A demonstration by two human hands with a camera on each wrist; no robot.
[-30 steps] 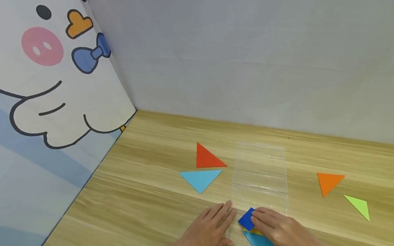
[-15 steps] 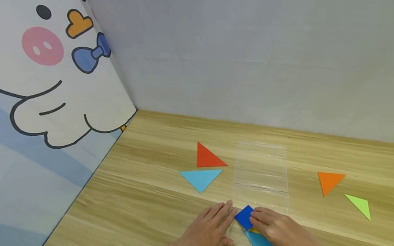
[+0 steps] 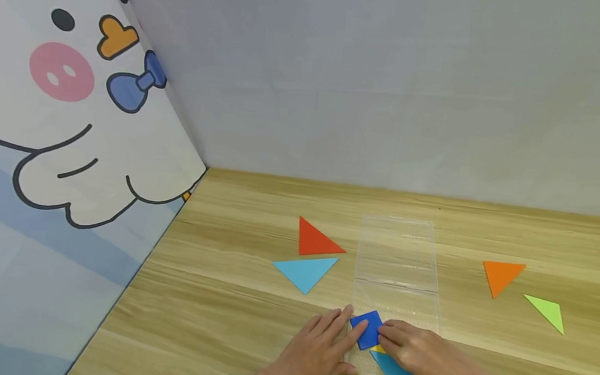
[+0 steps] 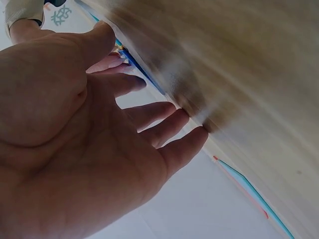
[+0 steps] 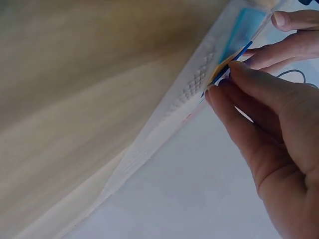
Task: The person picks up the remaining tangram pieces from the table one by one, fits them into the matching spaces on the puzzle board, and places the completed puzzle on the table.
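In the head view a dark blue square (image 3: 371,334) lies tilted at the near left of a clear plastic tray (image 3: 399,252). The right hand (image 3: 424,353) pinches its right edge between thumb and fingers; the right wrist view shows the same pinch on the blue piece (image 5: 227,69). The left hand (image 3: 309,354) rests with fingers extended at the tray's left edge, index fingertip on top of the square. A bit of a yellow piece (image 3: 378,349) shows below the square, and a light blue piece (image 3: 399,373) lies partly under the right hand.
Left of the tray lie a red triangle (image 3: 317,241) and a light blue triangle (image 3: 307,273). To its right are an orange triangle (image 3: 501,277) and a green triangle (image 3: 549,312). A wall with a cartoon print (image 3: 50,176) bounds the table's left side.
The right hand has shifted slightly left with the blue square, which has moved left and turned a little. The left index finger now lies on the square; the rest of that hand stayed put.
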